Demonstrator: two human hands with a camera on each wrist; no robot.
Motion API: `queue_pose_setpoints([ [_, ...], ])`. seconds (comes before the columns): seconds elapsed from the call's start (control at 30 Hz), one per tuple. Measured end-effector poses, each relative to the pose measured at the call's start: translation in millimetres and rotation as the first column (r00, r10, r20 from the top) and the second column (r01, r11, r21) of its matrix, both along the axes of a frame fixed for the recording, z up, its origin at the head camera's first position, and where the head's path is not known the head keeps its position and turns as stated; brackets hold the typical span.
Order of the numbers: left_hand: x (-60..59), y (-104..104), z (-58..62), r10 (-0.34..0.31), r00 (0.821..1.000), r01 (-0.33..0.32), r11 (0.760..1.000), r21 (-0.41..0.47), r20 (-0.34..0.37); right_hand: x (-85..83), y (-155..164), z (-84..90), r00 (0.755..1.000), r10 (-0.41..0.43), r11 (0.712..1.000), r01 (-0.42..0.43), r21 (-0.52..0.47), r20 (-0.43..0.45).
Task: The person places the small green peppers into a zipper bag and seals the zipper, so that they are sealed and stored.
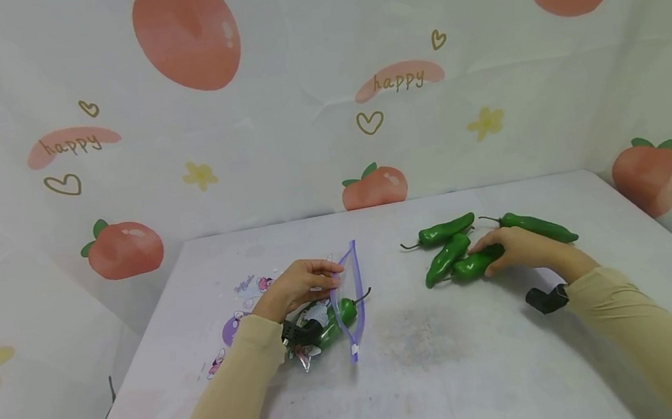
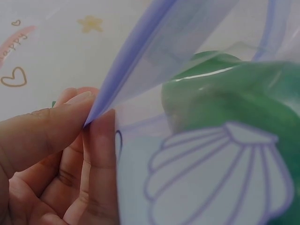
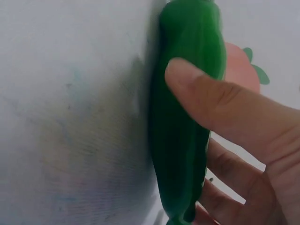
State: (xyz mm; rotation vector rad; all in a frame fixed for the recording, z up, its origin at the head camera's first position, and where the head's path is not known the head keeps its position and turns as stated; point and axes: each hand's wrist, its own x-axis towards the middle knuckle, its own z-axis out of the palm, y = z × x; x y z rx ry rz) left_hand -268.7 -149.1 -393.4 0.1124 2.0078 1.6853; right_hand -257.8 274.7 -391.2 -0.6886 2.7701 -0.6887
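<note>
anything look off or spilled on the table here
Nothing stands out. The left hand pinches the zip bag open with one green pepper inside; the right hand grips another pepper beside three loose ones.

Both sleeved arms reach forward over the counter, left hand (image 1: 298, 287) pinching with thumb and fingers (image 2: 101, 154), right hand (image 1: 516, 247) curled in a grip.

Five green peppers in all: four lie loose at the right, at (image 1: 446, 230), (image 1: 446, 258), (image 1: 476, 264) and (image 1: 539, 227); one pepper (image 1: 336, 323) sits inside the single zip bag (image 1: 348, 300) at the left.
</note>
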Motion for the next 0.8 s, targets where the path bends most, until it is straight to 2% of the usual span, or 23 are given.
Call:
queue_pose_setpoints([
  [0.37,0.2,-1.3,3.0,0.003,1.0,-0.003,1.0,-0.004,-0.002,-0.8,-1.2,-1.2,1.0,-0.007,1.0,0.007,0.01,0.007],
  [0.8,0.3,-1.3,0.3,-0.008,1.0,0.008,1.0,-0.013,0.002,0.3,-1.1,-3.7,1.0,-0.003,1.0,0.003,0.005,-0.007],
])
